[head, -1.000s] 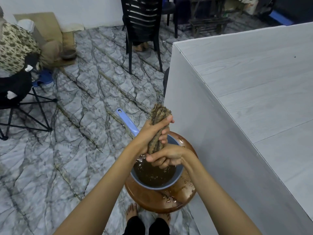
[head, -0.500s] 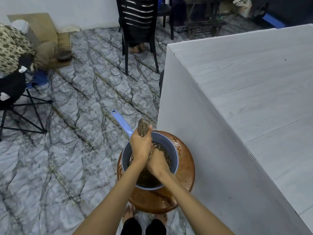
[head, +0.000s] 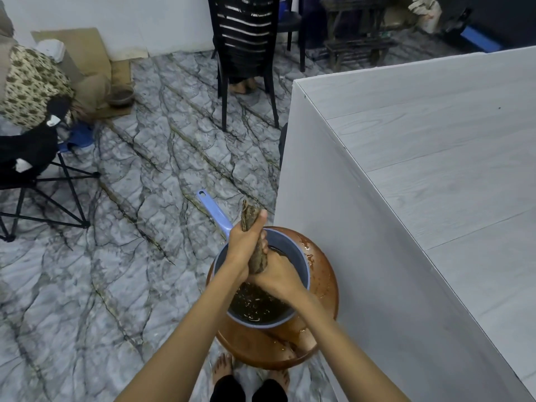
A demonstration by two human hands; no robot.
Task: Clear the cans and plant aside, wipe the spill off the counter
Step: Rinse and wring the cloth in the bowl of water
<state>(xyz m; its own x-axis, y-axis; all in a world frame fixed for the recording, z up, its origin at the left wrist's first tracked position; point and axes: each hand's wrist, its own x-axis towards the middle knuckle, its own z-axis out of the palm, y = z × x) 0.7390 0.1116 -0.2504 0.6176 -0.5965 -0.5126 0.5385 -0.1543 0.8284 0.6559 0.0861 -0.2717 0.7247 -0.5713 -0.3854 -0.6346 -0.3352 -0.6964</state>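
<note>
Far left: a black folding chair (head: 34, 181) stands on the floor, with a leaf-patterned cloth bundle (head: 32, 82) heaped on it.
Back wall: flat cardboard (head: 78, 50) leans against the wall, and a small dark bowl (head: 121, 97) sits on the floor just in front of it.
Floor: grey marble-look tiles (head: 139, 175) with dark veins run across the room.
Back centre: a black slatted plastic chair (head: 246, 53) stands well apart from the person, with someone's bare foot showing under it.
Dipper: a blue dipper (head: 301, 256) sits on a round brown stool (head: 326, 288), its handle pointing away to the left. It holds dark, murky water (head: 255, 306).
Left hand (head: 245, 248): wrapped tight round the upper part of the rag, thumb lying up along it.
Rag (head: 250, 214): a brown cloth twisted into a rope, held upright over the dipper. Its top end pokes out above the left fist.
Right hand (head: 278, 275): clamped round the rag's lower end, just below the left hand and touching it, inside the dipper's rim.
Stool top: wet, with drops and small puddles around the dipper.
Below: the person's bare feet (head: 222, 369) stand at the stool's near edge.
Right: the pale wood-grain counter (head: 435, 169) stands just beside the stool, its side panel close to the stool's rim.
</note>
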